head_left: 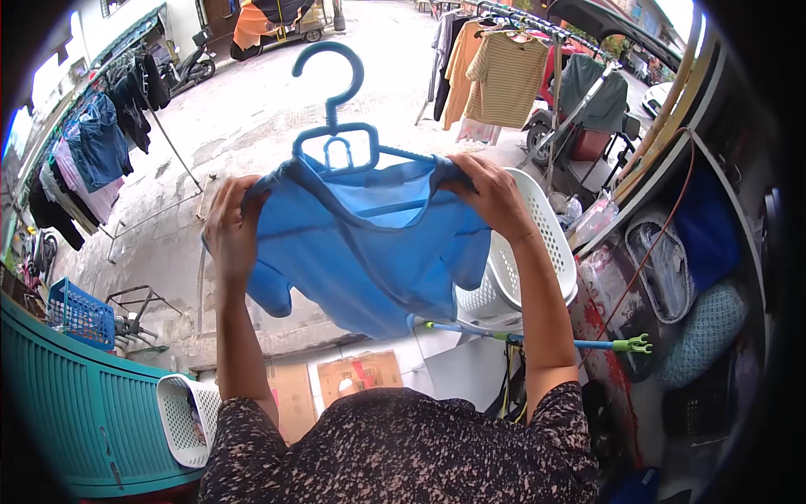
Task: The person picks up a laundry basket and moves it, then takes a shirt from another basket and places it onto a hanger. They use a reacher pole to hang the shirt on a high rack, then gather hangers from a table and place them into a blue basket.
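A light blue short-sleeved shirt [361, 252] hangs spread out in front of me on a blue plastic hanger [337, 130]. The hanger's hook stands up above the neckline, curving to the left. My left hand [231, 220] is closed on the shirt's left shoulder, thumb toward the middle. At the other shoulder, my right hand [491, 195] grips the cloth and probably the hanger's end beneath it, which the fabric hides. Through the open neck, part of the hanger's lower bar shows.
White perforated baskets stand at right [550, 227] and lower left [172, 420]. A pole with a green forked tip [634, 343] crosses at lower right. Clothes hang on racks at left [101, 139] and upper right [506, 76]. A teal cabinet [75, 395] fills the lower left.
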Demonstrator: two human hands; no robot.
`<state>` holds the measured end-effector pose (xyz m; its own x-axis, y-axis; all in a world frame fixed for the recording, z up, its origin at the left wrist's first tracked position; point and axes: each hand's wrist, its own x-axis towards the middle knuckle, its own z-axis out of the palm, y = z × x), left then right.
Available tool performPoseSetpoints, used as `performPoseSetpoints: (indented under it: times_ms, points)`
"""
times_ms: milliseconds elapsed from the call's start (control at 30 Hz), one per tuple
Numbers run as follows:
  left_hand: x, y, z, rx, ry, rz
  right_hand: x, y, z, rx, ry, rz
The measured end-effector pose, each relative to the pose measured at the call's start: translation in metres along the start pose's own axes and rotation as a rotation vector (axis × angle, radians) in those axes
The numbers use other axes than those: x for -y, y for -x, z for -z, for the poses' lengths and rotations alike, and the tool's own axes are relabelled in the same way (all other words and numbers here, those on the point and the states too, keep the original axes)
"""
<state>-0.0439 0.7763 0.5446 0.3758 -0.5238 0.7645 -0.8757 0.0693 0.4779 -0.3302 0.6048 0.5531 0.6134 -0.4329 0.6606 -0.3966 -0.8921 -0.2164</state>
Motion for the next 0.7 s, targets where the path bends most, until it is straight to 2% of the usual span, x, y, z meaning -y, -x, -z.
performPoseSetpoints:
  times_ms: [67, 100, 200, 267, 333, 433, 500, 533, 600, 633, 700]
  points:
    - [-0.01, -0.006, -0.001, 0.052, 0.073, 0.06, -0.004, 0.002, -0.003, -0.05, -0.007, -0.022]
    - [-0.013, -0.009, 0.001, 0.113, 0.111, 0.045, -0.011, 0.005, -0.005, -0.091, -0.149, -0.091]
    - [0.028, -0.016, -0.007, 0.095, 0.387, -0.012, -0.016, 0.006, 0.001, -0.144, -0.168, -0.195]
    - [0.046, -0.024, 0.004, -0.048, 0.445, 0.07, -0.012, 0.007, 0.009, -0.155, -0.163, -0.282]
    - [0.051, -0.033, 0.016, -0.165, 0.103, -0.039, -0.012, 0.006, 0.013, -0.193, -0.27, -0.33]
    - [0.024, -0.039, 0.021, -0.33, -0.176, -0.297, -0.004, 0.006, 0.004, -0.263, -0.287, -0.347]
    - [-0.018, -0.042, 0.016, -0.188, -0.085, -0.291, 0.002, 0.004, -0.006, -0.306, -0.311, -0.348]
    - [-0.035, -0.04, 0.01, -0.119, -0.042, -0.284, 0.014, 0.0, -0.006, -0.26, -0.262, -0.343]
    - [-0.05, -0.041, -0.01, 0.081, -0.236, -0.299, 0.028, -0.005, -0.013, -0.271, -0.192, -0.215]
    - [-0.049, -0.047, -0.023, 0.041, -0.297, -0.101, 0.028, -0.007, -0.016, -0.3, -0.176, -0.17]
    - [-0.048, -0.059, -0.028, 0.023, -0.164, -0.081, 0.019, -0.009, -0.019, -0.36, -0.131, -0.089]
